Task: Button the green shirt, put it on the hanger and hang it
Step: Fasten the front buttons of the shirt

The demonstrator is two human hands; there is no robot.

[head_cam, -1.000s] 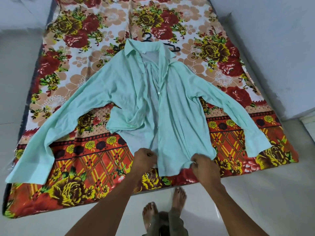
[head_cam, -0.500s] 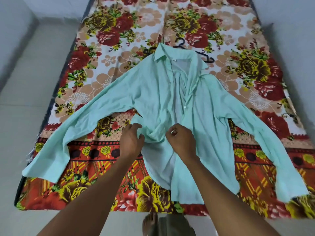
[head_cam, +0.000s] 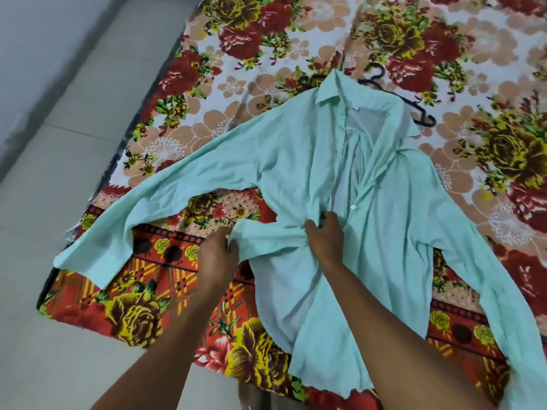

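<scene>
The light green shirt [head_cam: 393, 238] lies face up and unbuttoned on a floral bedsheet [head_cam: 266, 45], sleeves spread to both sides. Its left front panel is folded up into a crumpled band at waist height. My left hand [head_cam: 217, 255] grips the outer end of that folded band. My right hand [head_cam: 324, 238] grips the same band near the front opening, just left of a white button [head_cam: 352, 206]. A black hanger [head_cam: 396, 93] lies on the sheet behind the collar, partly hidden under the shirt.
The sheet covers a low mattress on a pale tiled floor [head_cam: 59, 179]. A grey wall [head_cam: 32, 34] runs along the left. The shirt's right sleeve trails off toward the lower right edge of the view.
Both hands left the shirt's bottom hem and moved up to the folded left panel at waist height. The view swung left, and the hands now stand farther apart along that fold.
</scene>
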